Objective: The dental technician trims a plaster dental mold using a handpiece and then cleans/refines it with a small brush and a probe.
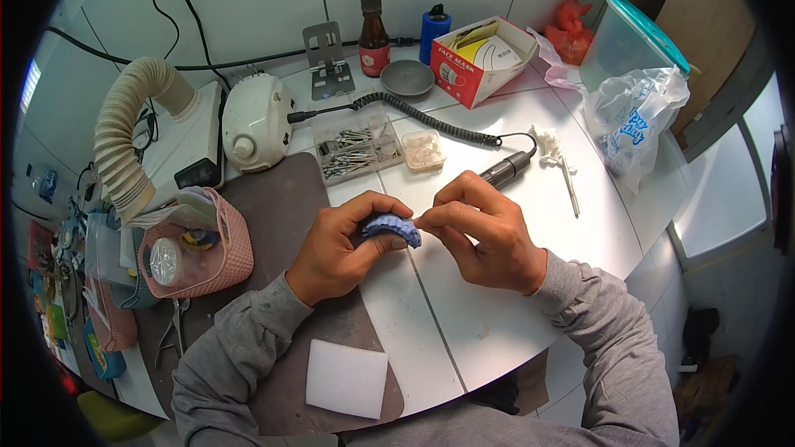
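My left hand [339,252] grips a blue, curved dental cast [389,225] between thumb and fingers above the desk. At the cast's right end is my right hand [484,236], its forefinger tip close against it and its other fingers curled; whatever it may pinch is too small to make out. Just beyond that hand lies a dark cylindrical handpiece [507,169] on a coiled cord, with a small clear tub [422,150] to its left. A white foam square [344,377] rests on the dark mat [257,338] below my hands.
Leftward stand a pink basket [236,257], pliers [172,335], a white hose unit [124,141] and a control box [252,120]. Behind are a bit organiser [348,149], bottle [373,33], grey dish [406,77] and red-white box [464,74]. Rightward are a plastic bag [629,124] and lidded container [621,41].
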A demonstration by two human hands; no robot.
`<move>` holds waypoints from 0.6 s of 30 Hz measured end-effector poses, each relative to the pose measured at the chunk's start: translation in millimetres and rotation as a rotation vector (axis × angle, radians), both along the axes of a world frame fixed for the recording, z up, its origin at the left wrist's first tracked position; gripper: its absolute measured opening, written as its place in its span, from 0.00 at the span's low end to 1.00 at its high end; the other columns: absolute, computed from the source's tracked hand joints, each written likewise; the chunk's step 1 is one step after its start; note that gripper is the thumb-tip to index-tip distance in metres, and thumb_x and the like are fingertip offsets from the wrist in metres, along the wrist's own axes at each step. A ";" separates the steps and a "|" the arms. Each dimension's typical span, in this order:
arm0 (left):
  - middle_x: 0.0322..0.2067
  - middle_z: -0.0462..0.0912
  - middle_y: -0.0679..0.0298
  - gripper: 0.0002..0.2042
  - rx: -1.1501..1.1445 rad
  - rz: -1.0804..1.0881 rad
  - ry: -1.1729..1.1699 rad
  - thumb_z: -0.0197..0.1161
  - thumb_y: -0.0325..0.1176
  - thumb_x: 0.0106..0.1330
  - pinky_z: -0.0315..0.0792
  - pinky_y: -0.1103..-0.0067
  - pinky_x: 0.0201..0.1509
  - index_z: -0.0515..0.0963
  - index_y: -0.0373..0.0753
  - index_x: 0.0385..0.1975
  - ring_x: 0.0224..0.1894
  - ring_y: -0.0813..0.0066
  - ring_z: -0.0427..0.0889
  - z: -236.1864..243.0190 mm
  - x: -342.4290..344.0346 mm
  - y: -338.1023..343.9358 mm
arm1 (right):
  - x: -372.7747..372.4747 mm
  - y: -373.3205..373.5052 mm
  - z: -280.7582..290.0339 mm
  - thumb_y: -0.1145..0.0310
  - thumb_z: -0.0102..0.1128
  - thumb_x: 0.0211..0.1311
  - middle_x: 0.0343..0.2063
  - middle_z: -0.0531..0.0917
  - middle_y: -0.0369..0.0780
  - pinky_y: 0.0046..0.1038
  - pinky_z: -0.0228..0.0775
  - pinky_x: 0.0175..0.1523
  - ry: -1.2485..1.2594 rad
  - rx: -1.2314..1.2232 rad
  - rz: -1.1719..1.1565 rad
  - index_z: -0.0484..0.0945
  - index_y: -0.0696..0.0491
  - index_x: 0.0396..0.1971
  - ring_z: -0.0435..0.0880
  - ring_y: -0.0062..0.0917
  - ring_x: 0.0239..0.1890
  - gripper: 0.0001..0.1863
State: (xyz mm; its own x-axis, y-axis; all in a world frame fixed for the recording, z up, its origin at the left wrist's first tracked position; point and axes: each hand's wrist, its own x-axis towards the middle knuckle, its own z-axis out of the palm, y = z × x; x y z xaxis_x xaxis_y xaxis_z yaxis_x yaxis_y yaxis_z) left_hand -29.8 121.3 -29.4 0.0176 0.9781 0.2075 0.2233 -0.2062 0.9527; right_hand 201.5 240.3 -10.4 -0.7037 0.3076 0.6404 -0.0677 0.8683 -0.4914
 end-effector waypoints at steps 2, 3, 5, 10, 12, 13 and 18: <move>0.45 0.94 0.60 0.14 0.011 0.000 0.007 0.75 0.25 0.75 0.84 0.79 0.55 0.85 0.34 0.57 0.49 0.76 0.93 0.1 -0.2 0.1 | -0.4 0.3 -0.1 0.86 0.73 0.60 0.38 0.82 0.42 0.35 0.78 0.41 -0.001 0.003 0.000 0.88 0.55 0.45 0.83 0.35 0.40 0.15; 0.45 0.94 0.60 0.14 0.012 -0.001 0.009 0.75 0.25 0.75 0.84 0.79 0.55 0.85 0.34 0.57 0.49 0.76 0.93 0.2 -0.5 -0.1 | -0.8 0.4 -0.4 0.86 0.73 0.60 0.38 0.82 0.42 0.35 0.78 0.41 -0.002 0.006 0.000 0.88 0.55 0.45 0.83 0.35 0.40 0.15; 0.45 0.95 0.59 0.14 0.013 -0.002 0.012 0.75 0.25 0.74 0.84 0.79 0.55 0.85 0.34 0.57 0.49 0.76 0.93 0.1 -0.3 -0.4 | -1.3 0.7 -1.7 0.86 0.73 0.60 0.38 0.82 0.42 0.35 0.78 0.41 -0.002 0.009 -0.001 0.88 0.55 0.45 0.83 0.35 0.40 0.14; 0.45 0.95 0.59 0.15 0.009 0.003 0.026 0.75 0.24 0.73 0.85 0.79 0.55 0.86 0.34 0.57 0.48 0.76 0.94 1.7 0.8 -0.4 | 0.4 2.5 0.4 0.85 0.74 0.59 0.39 0.82 0.41 0.35 0.78 0.42 -0.013 0.054 -0.008 0.89 0.55 0.44 0.83 0.35 0.40 0.15; 0.44 0.95 0.59 0.15 0.014 0.001 0.025 0.75 0.24 0.73 0.85 0.79 0.55 0.86 0.35 0.57 0.48 0.76 0.94 0.7 1.0 0.2 | 0.4 3.7 1.1 0.84 0.79 0.60 0.39 0.83 0.39 0.29 0.80 0.37 -0.016 0.109 -0.021 0.93 0.52 0.44 0.85 0.27 0.38 0.15; 0.44 0.95 0.59 0.15 0.019 -0.002 0.025 0.75 0.24 0.73 0.85 0.79 0.54 0.86 0.35 0.57 0.48 0.75 0.94 0.0 1.1 0.4 | 0.7 3.7 0.3 0.84 0.79 0.60 0.39 0.83 0.39 0.29 0.80 0.37 -0.016 0.108 -0.020 0.93 0.52 0.44 0.85 0.27 0.38 0.15; 0.44 0.95 0.59 0.15 0.024 0.001 0.023 0.76 0.25 0.73 0.84 0.79 0.54 0.86 0.35 0.57 0.47 0.76 0.93 -1.7 -0.7 -0.3 | -1.2 3.1 -1.6 0.85 0.76 0.56 0.40 0.82 0.40 0.36 0.78 0.43 -0.021 0.093 0.001 0.90 0.53 0.45 0.83 0.35 0.41 0.17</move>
